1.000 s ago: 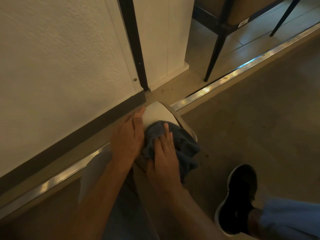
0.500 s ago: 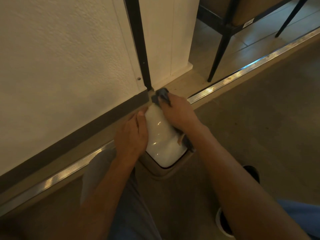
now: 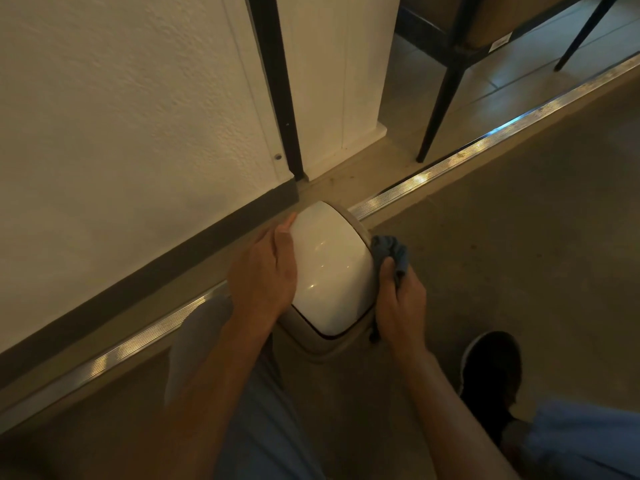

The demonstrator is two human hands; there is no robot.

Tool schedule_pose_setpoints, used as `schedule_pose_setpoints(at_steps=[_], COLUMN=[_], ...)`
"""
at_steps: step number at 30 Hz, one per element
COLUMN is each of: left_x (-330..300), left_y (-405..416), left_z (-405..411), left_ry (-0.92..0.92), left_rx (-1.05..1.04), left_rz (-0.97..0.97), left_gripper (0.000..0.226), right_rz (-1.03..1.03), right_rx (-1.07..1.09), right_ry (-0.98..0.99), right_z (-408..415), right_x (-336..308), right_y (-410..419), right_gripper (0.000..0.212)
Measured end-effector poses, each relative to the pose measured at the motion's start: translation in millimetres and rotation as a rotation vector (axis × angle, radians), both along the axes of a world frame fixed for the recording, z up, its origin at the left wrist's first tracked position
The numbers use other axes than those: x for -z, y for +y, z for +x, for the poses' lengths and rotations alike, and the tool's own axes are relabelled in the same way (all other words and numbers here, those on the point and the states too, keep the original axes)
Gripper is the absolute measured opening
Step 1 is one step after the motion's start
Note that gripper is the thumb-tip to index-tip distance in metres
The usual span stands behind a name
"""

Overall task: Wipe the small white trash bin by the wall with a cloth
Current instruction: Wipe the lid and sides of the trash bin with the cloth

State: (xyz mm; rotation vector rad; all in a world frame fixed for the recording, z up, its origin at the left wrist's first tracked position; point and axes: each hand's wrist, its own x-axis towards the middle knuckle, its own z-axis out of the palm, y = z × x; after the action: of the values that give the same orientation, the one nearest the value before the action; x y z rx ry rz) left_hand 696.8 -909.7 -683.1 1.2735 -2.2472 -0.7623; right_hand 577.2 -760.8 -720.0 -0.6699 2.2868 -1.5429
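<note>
The small white trash bin [image 3: 330, 268] stands on the floor beside the wall, seen from above, its glossy domed swing lid facing me. My left hand [image 3: 265, 271] lies flat against the lid's left side, thumb at the far edge. My right hand [image 3: 400, 304] is closed on a blue-grey cloth [image 3: 389, 249], pressed against the bin's right side near the beige rim. The bin's body below the rim is mostly hidden.
A white wall with a dark skirting [image 3: 145, 271] runs on the left. A metal floor strip [image 3: 485, 150] crosses diagonally behind the bin. Black chair legs [image 3: 438, 109] stand at the back right. My dark shoe [image 3: 491, 368] rests at lower right.
My right hand with the cloth has gone from the lid's near part to its far end, then down to the bin's right side. My left hand has stayed on the lid's left side.
</note>
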Motion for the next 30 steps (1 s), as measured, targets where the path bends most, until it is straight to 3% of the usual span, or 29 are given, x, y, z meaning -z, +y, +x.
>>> schedule_pose_setpoints(at_steps=[5,9,12,20,25,30], left_x=[4.0,3.2,2.2,2.3,4.3,-0.4], left_y=[-1.8,-1.2,-1.4,-1.5,0.4,2.4], left_z=[0.9,0.7,0.4,-1.2,-3.6,-2.3], left_ry=[-0.011,-0.002,0.004,-0.004,-0.016,-0.022], left_rx=[0.006,-0.016,-0.018,-0.018,-0.019,0.024], left_rz=[-0.001,-0.002,-0.012,0.01,-0.003,-0.05], left_gripper=[0.052,0.056,0.06,0.049,0.05,0.047], right_rz=[0.081,0.277,0.268,0.147,0.238,0.409], right_rx=[-0.218,-0.472,-0.433,-0.148,-0.375,-0.556], right_ry=[-0.099,0.068,0.145,0.056,-0.153,-0.228], right_z=[-30.4,-42.7,-38.1,-3.9,-52.1,-77.9], right_x=[-43.8,-74.1,-67.5,-28.0,-65.5,-70.9], right_y=[-40.8,-87.0,-92.5,-28.5,-73.3,-110.6], right_gripper=[0.028,0.034,0.034,0.05,0.035,0.046])
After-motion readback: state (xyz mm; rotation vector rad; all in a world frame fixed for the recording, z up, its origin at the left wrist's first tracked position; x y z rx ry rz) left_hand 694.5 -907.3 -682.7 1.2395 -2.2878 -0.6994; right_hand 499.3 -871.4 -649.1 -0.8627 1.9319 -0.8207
